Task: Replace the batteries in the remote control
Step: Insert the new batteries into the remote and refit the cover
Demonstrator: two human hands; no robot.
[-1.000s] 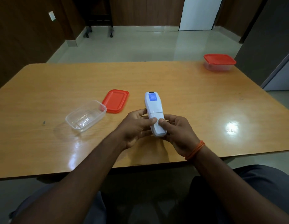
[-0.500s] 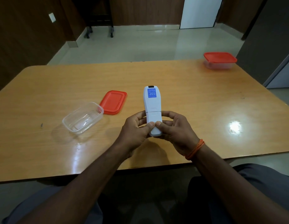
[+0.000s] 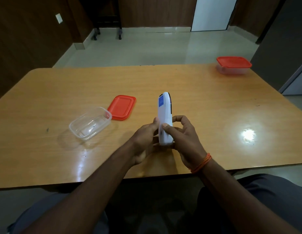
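White plastic remote control (image 3: 164, 114) is pinched between curled fingers (image 3: 165, 128) of left hand (image 3: 144, 138) and right hand (image 3: 185, 139); battery cover (image 3: 166, 136) beneath them may jam if pushed unevenly.

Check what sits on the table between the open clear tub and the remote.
The loose red lid lies flat there, beside the clear tub and left of the remote, slightly farther back; the rest is bare table. Head view.

Dark wood-panelled walls (image 3: 28, 39), glossy pale floor (image 3: 155, 46), white door (image 3: 212, 13).
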